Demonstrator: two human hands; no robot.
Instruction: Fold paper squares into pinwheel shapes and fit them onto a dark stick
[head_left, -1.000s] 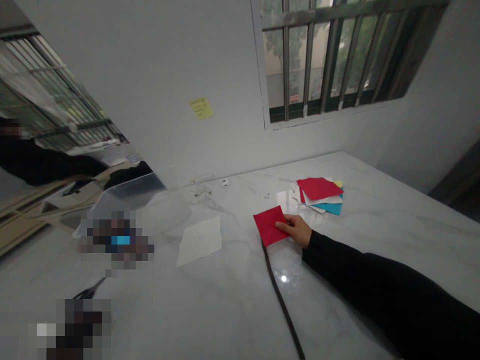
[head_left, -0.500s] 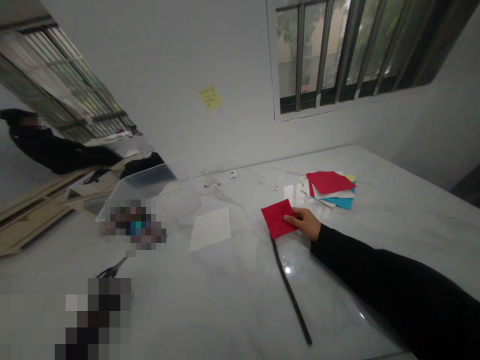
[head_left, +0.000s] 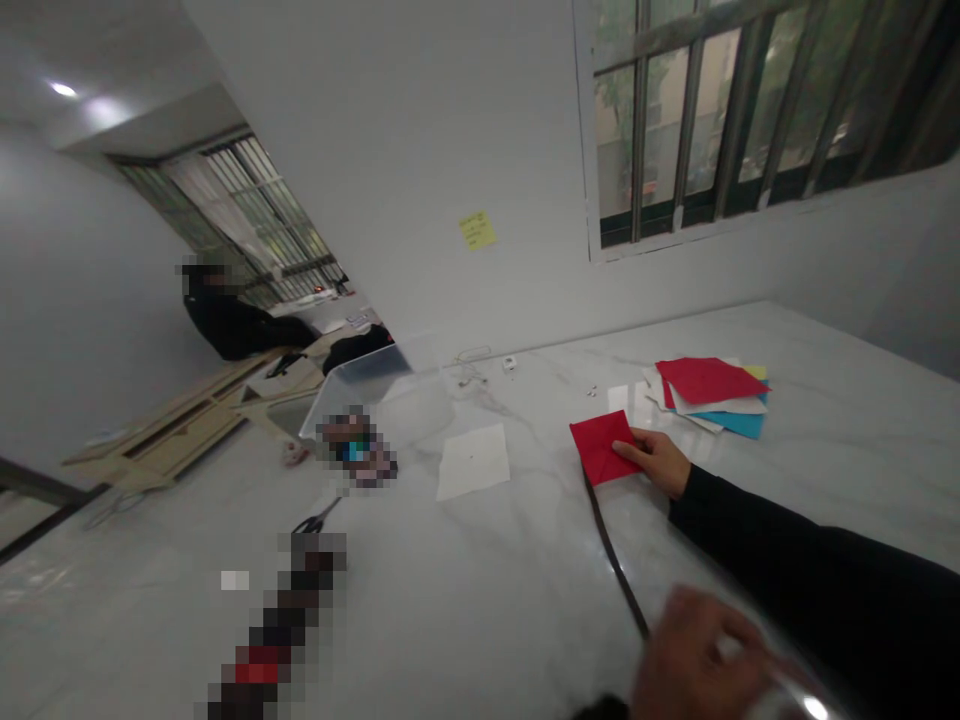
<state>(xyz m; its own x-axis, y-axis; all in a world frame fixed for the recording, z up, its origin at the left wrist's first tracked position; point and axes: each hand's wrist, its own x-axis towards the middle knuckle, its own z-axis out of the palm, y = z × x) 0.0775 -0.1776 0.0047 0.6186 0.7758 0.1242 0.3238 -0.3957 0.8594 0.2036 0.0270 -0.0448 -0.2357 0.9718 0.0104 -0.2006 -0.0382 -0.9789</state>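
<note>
My right hand (head_left: 660, 462) pinches the right corner of a folded red paper square (head_left: 604, 450) between thumb and fingers, low over the table. A thin dark brown strip (head_left: 616, 558) runs from the square's lower left corner towards me. How they join is hidden. At the bottom right, my left hand (head_left: 697, 655) is blurred by motion, with its fingers curled in. Something shiny shows beside it, too smeared to name. This hand covers the lower end of the strip. To the left of the square, a white sheet (head_left: 474, 462) with a small dark dot lies flat.
A pile of red, white, blue and yellow sheets (head_left: 712, 385) lies behind my right hand. At left are a clear plastic bin (head_left: 360, 385), scissors (head_left: 311, 523) and pixelated areas. A yellow note (head_left: 478, 230) is on the wall. A person (head_left: 225, 325) in black is far left.
My left hand has come into view at the bottom right, over the strip's lower end. My right hand keeps its grip on the red square. The whole view has shifted, so things sit further right.
</note>
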